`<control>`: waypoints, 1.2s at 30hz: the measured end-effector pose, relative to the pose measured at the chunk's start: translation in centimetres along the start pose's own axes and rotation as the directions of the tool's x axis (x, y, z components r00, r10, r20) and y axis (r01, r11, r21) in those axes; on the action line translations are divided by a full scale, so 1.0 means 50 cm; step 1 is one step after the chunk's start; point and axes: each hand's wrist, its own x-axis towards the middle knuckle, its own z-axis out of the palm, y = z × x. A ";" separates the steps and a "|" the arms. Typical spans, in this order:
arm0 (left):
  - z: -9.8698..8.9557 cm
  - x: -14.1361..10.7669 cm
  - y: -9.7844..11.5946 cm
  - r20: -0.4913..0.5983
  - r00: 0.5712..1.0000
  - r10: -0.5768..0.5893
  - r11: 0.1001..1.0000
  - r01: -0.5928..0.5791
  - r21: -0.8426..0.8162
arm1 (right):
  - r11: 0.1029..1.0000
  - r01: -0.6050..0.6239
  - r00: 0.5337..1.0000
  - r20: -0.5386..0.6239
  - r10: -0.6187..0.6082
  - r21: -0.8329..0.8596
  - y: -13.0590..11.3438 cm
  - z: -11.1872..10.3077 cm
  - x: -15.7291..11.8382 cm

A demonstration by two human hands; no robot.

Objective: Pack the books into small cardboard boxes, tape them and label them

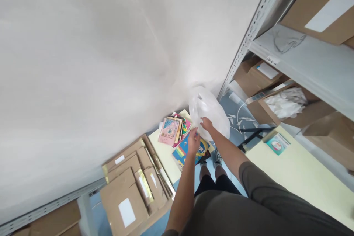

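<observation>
A white plastic bag (214,108) stands against the wall, its near side in front of me. My right hand (207,124) is closed at the bag, thumb and fingers pinched on its plastic. Just left of it, my left hand (194,141) has curled fingers at the bag's near edge, above the books; what they grip is too small to make out. Under that hand lies a blue picture book (184,152) with a rainbow and yellow lettering. Beside it is a small pile of books, a pink one (168,131) on top.
Flattened cardboard boxes (127,191) are stacked at the left. On the right, a metal shelf (309,57) holds cartons, one with crumpled white plastic (286,102). A pale yellow table (298,171) carries a green-and-white card (277,143). White scraps and a cable lie on the blue floor.
</observation>
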 end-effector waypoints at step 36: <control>-0.052 0.130 0.244 0.173 0.918 0.357 0.932 -0.363 0.007 | 0.767 0.328 0.827 -0.560 0.049 0.551 -0.048 -0.403 -0.401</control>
